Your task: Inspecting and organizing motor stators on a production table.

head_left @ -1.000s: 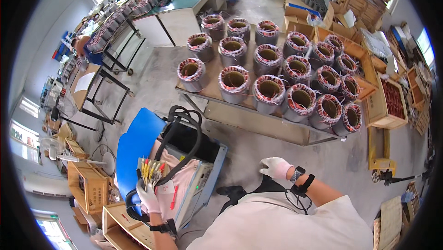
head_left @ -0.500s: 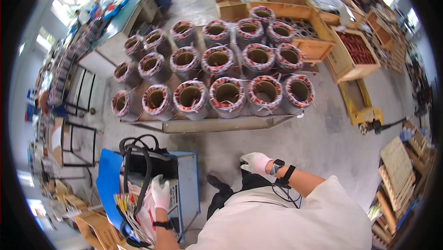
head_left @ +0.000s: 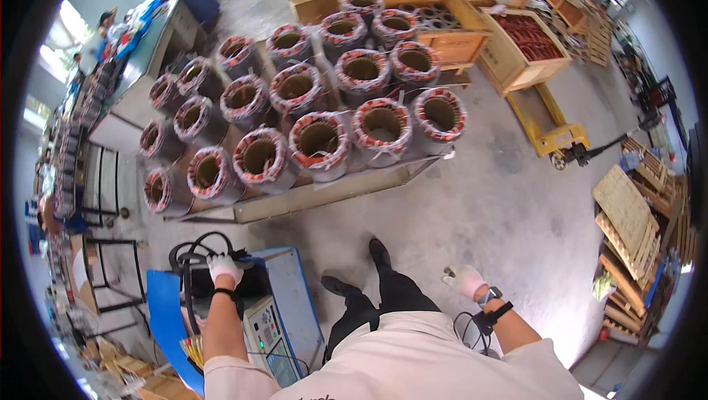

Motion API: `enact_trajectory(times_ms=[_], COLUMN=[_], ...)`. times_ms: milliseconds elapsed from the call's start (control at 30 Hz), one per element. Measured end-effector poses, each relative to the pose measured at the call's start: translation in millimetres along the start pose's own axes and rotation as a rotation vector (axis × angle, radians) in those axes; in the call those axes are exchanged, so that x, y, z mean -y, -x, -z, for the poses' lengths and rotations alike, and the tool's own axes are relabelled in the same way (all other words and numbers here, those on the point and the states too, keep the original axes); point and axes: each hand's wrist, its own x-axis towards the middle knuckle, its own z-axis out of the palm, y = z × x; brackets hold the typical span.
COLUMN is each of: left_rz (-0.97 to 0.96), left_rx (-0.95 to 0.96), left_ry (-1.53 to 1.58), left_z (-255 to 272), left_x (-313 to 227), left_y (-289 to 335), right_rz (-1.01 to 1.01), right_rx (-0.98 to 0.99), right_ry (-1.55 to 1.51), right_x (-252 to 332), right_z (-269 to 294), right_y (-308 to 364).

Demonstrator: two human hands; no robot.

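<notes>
Box-shaped machine with blue metal sides and a pale control panel is standing at the person's left, near the brown tabletop.
In the head view, the white-gloved left hand is reaching over the machine's dark upper part, just beside thick, looping black cables; whether its fingers are closing on anything, I cannot tell. The white-gloved right hand is hanging above the grey concrete floor, its fingers curling loosely with a narrow gap. A curved bright-blue sheet is leaning along the machine's left side. Grey metal cylinders with red-and-white wound rims are standing in rows on the tabletop.
</notes>
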Motion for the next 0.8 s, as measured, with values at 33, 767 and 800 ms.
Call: enact_trajectory(times_ms=[33, 767, 800], left_rz=[0.007, -0.088, -0.076], left_rx=[0.028, -0.094, -0.108], left_ry=[0.006, 0.099, 0.113], left_z=[-4, -56, -68], left_x=[4, 21, 23], left_y=[-7, 121, 124], right_rz=[0.001, 0.325, 0.352], right_rx=[0.016, 0.131, 0.15], right_ry=[0.013, 0.254, 0.265], right_x=[3, 102, 108], right_z=[-7, -51, -53], right_y=[3, -57, -60])
